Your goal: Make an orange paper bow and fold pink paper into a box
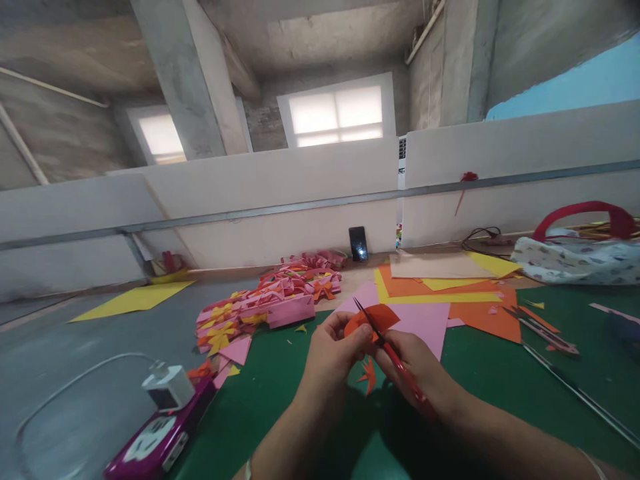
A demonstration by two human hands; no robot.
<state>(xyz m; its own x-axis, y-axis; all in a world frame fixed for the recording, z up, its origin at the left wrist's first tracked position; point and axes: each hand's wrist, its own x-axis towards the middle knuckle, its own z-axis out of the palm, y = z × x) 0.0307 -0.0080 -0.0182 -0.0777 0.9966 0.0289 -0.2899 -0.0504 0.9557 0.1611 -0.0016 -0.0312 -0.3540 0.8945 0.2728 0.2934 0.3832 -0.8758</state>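
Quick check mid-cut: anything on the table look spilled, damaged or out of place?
Nothing damaged. The left hand holds the orange paper piece while the right hand works the red scissors. Small paper scraps lie on the green mat, and the folded pink and orange pieces sit in a loose heap.

Two hands: left hand (334, 350), right hand (417, 370). One orange paper piece (383, 315) in left fingers (357, 333); one pair of red scissors (387, 347) in right fingers (395, 357). One orange offcut (369, 375) just below fingers. One heap of folded paper bows (265, 303) left of fingers, too many to count. One phone (357, 243) beyond fingers. One bag (580, 253) far right. One charger block (167, 387) far left. Two windows (337, 113).
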